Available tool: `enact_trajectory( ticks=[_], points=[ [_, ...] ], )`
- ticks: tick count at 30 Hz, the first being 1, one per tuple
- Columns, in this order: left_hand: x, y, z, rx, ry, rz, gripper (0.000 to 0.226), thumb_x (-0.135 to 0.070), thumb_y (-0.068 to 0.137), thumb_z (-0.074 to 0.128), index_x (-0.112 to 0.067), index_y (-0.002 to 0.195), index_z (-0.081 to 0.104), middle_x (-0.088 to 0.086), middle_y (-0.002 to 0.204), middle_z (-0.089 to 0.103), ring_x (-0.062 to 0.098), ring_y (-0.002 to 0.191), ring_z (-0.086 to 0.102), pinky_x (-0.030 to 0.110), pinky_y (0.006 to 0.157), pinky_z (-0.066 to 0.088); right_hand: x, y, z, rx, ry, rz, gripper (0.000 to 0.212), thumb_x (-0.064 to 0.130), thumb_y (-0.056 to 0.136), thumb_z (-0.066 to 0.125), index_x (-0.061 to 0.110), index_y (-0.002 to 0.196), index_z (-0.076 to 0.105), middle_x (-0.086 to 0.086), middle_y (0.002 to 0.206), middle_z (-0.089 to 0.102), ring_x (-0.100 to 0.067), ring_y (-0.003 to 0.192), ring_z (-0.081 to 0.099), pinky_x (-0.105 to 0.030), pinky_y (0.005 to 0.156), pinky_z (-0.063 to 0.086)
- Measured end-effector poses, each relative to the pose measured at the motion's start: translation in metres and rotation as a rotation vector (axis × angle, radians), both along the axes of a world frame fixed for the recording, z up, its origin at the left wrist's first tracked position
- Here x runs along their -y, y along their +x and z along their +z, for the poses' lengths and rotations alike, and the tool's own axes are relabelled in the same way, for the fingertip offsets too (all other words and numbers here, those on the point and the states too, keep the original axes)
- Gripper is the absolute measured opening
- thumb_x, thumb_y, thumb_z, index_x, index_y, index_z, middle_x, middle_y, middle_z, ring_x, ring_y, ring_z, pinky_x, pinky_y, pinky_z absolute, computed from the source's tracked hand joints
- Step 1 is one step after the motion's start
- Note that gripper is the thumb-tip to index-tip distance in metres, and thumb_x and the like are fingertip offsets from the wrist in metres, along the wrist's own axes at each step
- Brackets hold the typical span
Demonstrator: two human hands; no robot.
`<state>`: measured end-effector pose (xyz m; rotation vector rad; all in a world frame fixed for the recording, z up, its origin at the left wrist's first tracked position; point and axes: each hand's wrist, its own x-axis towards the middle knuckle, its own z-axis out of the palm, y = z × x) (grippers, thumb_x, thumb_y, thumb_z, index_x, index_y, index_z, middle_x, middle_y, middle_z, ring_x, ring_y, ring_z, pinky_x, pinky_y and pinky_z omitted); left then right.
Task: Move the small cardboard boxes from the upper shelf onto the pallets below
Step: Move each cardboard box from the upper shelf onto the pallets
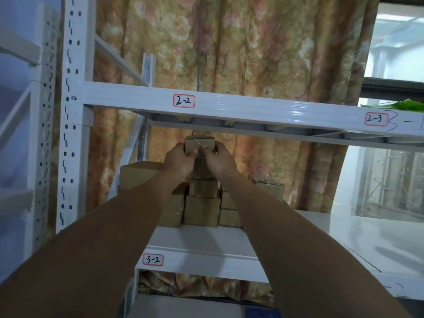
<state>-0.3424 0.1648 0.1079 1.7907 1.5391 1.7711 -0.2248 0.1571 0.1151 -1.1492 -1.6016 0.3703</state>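
Head view. Both bare arms reached up and forward into the white rack, toward the stack of small cardboard boxes point(202, 203) on the shelf labelled 3-2 point(153, 259). Topmost box point(199, 143) sat at the peak of that stack, just under the beam labelled 2-2 point(184, 101), gripped from both sides. Left hand point(180, 159) closed around the left face of the topmost box, thumb across its front. Right hand point(218, 160) closed on the right face, fingers curled over the front edge, thumb nearly meeting the left one. Whether the topmost box still touched the box beneath: could not tell, the hands covered the joint.

Below the topmost box, more small boxes piled in a narrow column, wider at the bottom, all resting on the 3-2 shelf. Larger plain carton point(140, 174) to the left of the stack, partly behind the left forearm. Another small box point(269, 184) to the right of the stack, lower than the top one. Floral curtain point(241, 53) behind the stack, filling the back of the rack. White perforated upright point(73, 111) left of the stack. Label 2-3 point(376, 119) far right along the upper beam, green leaf point(406, 104) just above it. Blue patch point(262, 312) below the 3-2 shelf, at the frame's bottom edge; too cut off to identify.
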Motion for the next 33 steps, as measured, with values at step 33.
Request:
enact_trajectory(
  ticks=[33],
  points=[
    [0.159,0.200,-0.082,0.294,-0.228,-0.602,0.024,-0.026,0.084,0.079,-0.015,0.100,0.065,0.001,0.093,0.067,0.023,0.093,0.065,0.042,0.088,0.054,0.198,0.227,-0.084,-0.454,-0.149,-0.305,0.039,0.035,0.065,0.071,0.022,0.102,0.070,-0.005,0.108,0.070,-0.026,0.102,0.065,-0.050,0.093,0.056]
  ],
)
